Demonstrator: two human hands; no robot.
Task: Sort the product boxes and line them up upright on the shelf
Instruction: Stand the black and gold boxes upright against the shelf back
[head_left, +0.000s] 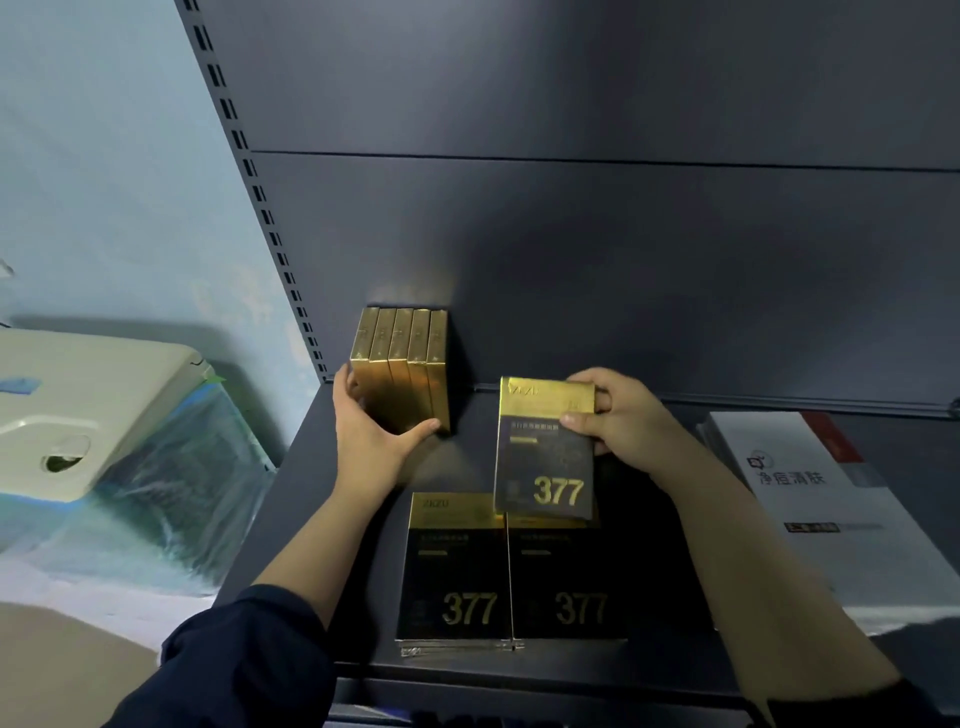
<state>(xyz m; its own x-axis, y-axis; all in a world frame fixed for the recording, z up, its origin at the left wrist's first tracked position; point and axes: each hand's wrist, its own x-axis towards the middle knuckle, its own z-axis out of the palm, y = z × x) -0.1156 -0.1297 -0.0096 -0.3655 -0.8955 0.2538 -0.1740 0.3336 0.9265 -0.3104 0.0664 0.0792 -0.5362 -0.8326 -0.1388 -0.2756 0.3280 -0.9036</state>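
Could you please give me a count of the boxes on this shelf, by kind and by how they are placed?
Black-and-gold boxes standing upright in the row: 5
Black-and-gold box held in the right hand: 1
Black-and-gold boxes lying flat at the front: 2
White box lying flat on the right: 1
Total: 9 visible

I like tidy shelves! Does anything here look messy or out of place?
Yes. Two black boxes lie flat at the front of the shelf and a white box lies flat on the right, while the gold boxes stand upright in a row at the back.
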